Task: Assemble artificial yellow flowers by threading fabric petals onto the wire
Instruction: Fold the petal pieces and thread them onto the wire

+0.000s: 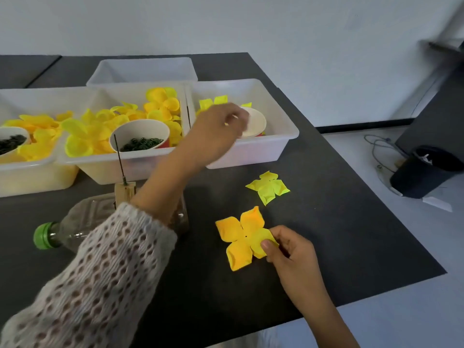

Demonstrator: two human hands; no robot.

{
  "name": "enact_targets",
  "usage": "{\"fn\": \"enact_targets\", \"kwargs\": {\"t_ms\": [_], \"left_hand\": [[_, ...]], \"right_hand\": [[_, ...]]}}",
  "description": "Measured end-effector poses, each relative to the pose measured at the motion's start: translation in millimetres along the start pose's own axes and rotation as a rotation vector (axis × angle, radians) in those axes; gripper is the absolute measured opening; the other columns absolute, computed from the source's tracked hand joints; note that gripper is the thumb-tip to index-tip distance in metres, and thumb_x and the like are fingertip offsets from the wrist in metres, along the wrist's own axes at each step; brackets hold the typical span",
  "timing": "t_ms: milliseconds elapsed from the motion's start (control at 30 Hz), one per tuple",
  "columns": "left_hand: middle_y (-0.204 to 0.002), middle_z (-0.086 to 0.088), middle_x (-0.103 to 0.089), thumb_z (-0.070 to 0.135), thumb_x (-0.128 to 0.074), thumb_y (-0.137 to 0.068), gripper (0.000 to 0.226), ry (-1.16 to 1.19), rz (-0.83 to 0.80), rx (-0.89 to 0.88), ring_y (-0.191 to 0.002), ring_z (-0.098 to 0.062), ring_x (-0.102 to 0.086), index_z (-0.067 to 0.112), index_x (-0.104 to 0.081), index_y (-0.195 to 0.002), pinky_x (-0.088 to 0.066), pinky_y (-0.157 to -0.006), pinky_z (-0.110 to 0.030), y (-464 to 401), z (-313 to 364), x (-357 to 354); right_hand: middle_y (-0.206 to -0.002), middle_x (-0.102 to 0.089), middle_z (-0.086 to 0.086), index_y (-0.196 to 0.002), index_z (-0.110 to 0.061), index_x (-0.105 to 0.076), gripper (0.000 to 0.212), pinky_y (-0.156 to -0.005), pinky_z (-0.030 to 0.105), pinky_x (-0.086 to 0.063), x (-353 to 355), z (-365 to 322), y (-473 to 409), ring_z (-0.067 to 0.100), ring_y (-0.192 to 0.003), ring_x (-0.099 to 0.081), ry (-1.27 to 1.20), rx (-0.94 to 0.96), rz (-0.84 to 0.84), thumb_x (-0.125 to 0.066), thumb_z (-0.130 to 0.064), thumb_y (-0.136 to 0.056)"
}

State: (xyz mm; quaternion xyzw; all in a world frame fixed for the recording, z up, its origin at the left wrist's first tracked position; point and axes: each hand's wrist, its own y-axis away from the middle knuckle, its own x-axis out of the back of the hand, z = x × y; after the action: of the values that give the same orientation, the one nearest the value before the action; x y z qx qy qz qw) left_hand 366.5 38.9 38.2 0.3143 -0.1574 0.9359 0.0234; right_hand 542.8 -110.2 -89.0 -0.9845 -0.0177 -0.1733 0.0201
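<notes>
Left arm, in a loose cream open-knit sleeve (100,267), reaches diagonally from the near left corner of the desk toward the far right side. Forearm bare from the cuff up. Left hand (216,131) raised off the desk, back of hand facing up, fingers curled, fingertips pinching something small and pale; motion-blurred, can't tell what it is. Right forearm bare, comes in from the near edge at right. Right hand (288,249) low over the desk, thumb on top, pinching one petal of a yellow four-petal fabric flower piece (241,237).
</notes>
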Motion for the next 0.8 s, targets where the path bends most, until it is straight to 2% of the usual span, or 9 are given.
{"fn": "enact_targets", "kwargs": {"t_ms": [100,167,267,367,500,600,667,733,800], "left_hand": [[-0.101,0.002,-0.071,0.02,-0.05,-0.1,0.021,-0.016,-0.46,-0.07,-0.1,-0.013,-0.065,0.015,-0.068,-0.109,-0.048,-0.093,-0.024,32.8,15.0,-4.8],[-0.1,0.002,-0.071,0.028,-0.052,-0.101,0.022,-0.07,-0.747,-0.066,-0.092,-0.009,-0.066,0.016,-0.068,-0.108,-0.051,-0.088,-0.024,46.3,19.3,-7.5],[-0.107,0.013,-0.064,0.046,-0.059,-0.094,0.031,-0.361,-0.91,-0.112,-0.094,-0.001,-0.058,0.024,-0.066,-0.116,-0.045,-0.078,-0.02,60.3,11.2,-19.8],[-0.107,0.01,-0.055,0.052,-0.069,-0.085,0.044,-0.521,-0.882,-0.137,-0.095,-0.009,-0.052,0.025,-0.058,-0.118,-0.045,-0.075,-0.023,72.7,-4.6,-39.5],[-0.099,0.005,-0.055,0.041,-0.064,-0.089,0.023,-0.589,-0.692,-0.253,-0.091,-0.016,-0.054,0.022,-0.058,-0.101,-0.052,-0.078,-0.038,79.7,-17.5,-56.2],[-0.096,0.003,-0.058,0.03,-0.06,-0.092,0.012,-0.547,-0.651,-0.236,-0.089,-0.016,-0.055,0.019,-0.061,-0.098,-0.05,-0.075,-0.035,75.1,-21.7,-56.6],[-0.085,0.004,-0.055,0.023,-0.061,-0.092,0.008,-0.424,-0.619,-0.167,-0.08,-0.014,-0.052,0.018,-0.056,-0.087,-0.044,-0.066,-0.029,68.4,-21.2,-51.5],[-0.075,0.005,-0.05,0.019,-0.061,-0.091,0.019,-0.3,-0.558,-0.075,-0.071,-0.013,-0.048,0.018,-0.049,-0.076,-0.037,-0.059,-0.026,60.3,-18.9,-43.2],[-0.07,0.004,-0.048,0.017,-0.06,-0.091,0.024,-0.181,-0.522,0.008,-0.064,-0.01,-0.045,0.017,-0.046,-0.072,-0.035,-0.055,-0.023,54.2,-16.0,-33.9]], "right_hand": [[-0.064,-0.062,0.001,-0.075,-0.016,-0.066,0.017,-0.059,0.019,-0.048,3.5,-0.9,-5.0,0.007,-0.059,-0.057,-0.044,-0.057,0.059,-0.062,-0.019,-0.092],[-0.056,-0.06,-0.001,-0.07,-0.012,-0.064,0.022,-0.054,0.016,-0.045,3.2,-2.6,-8.7,0.005,-0.052,-0.053,-0.105,-0.085,0.093,-0.062,-0.017,-0.092],[-0.05,-0.054,-0.002,-0.064,-0.01,-0.059,0.03,-0.048,0.015,-0.04,-1.0,-4.6,-12.4,0.004,-0.045,-0.047,-0.139,-0.102,0.126,-0.06,-0.018,-0.093],[-0.051,-0.054,-0.002,-0.066,-0.008,-0.06,0.033,-0.048,0.013,-0.041,-3.0,-6.4,-13.1,0.003,-0.046,-0.047,-0.146,-0.102,0.124,-0.058,-0.025,-0.094],[-0.052,-0.056,-0.003,-0.065,-0.007,-0.059,0.048,-0.049,0.013,-0.042,-1.3,-9.3,-14.3,0.005,-0.047,-0.05,-0.155,-0.143,0.132,-0.044,-0.039,-0.097],[-0.055,-0.058,0.003,-0.069,-0.007,-0.061,0.053,-0.053,0.018,-0.043,1.3,-5.0,-11.0,0.009,-0.049,-0.051,-0.132,-0.146,0.137,-0.034,-0.044,-0.097],[-0.065,-0.059,0.0,-0.079,-0.02,-0.064,0.031,-0.053,0.021,-0.043,1.7,-0.1,-6.5,0.008,-0.052,-0.053,-0.055,-0.101,0.156,-0.043,-0.03,-0.1],[-0.074,-0.061,-0.01,-0.085,-0.032,-0.058,0.011,-0.053,0.019,-0.046,-1.3,1.3,-3.9,0.006,-0.062,-0.059,0.068,-0.07,0.197,-0.056,-0.026,-0.095],[-0.077,-0.059,-0.011,-0.087,-0.034,-0.049,0.018,-0.057,0.022,-0.049,-7.4,-1.2,-4.8,0.006,-0.07,-0.06,0.168,-0.095,0.242,-0.066,-0.038,-0.085]]}}
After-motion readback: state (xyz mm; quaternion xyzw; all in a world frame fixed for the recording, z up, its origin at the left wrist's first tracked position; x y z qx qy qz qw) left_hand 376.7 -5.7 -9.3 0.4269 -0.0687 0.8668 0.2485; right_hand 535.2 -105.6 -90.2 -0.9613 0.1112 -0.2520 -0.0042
